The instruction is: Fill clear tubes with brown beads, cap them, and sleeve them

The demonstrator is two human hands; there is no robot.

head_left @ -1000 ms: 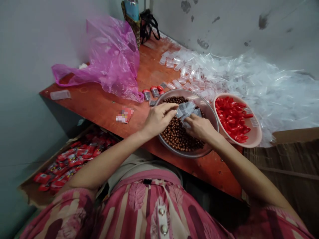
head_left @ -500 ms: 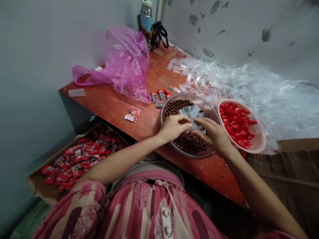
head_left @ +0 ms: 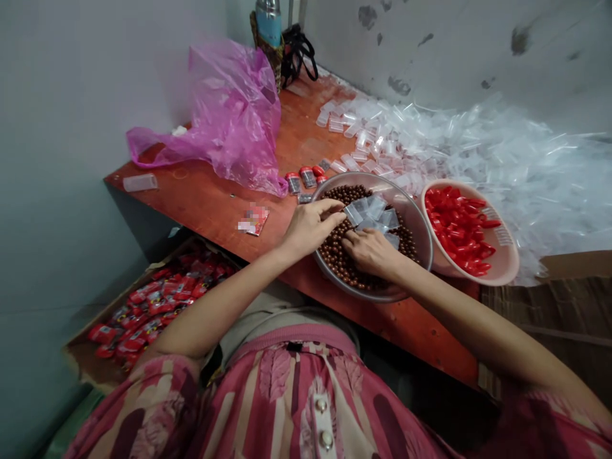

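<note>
A grey bowl of small glossy brown balls stands at the table's edge in front of me. Several small clear plastic packets lie on top of the balls. My left hand is over the bowl's left rim, thumb and fingers curled close to the packets; whatever is between them, if anything, is too small to make out. My right hand reaches down into the bowl from the right. Its fingers are bunched among the balls, with their tips partly hidden.
Right of the bowl is a pink basket of red plastic pieces. Clear plastic containers are heaped behind. Small filled jars, a red card and a pink bag lie leftward. A box of red packages sits below.
My hands have moved apart from the packet they met at above the bowl. The right hand has dropped into the balls; the left has drawn back slightly to the left. The view has shifted a little.
</note>
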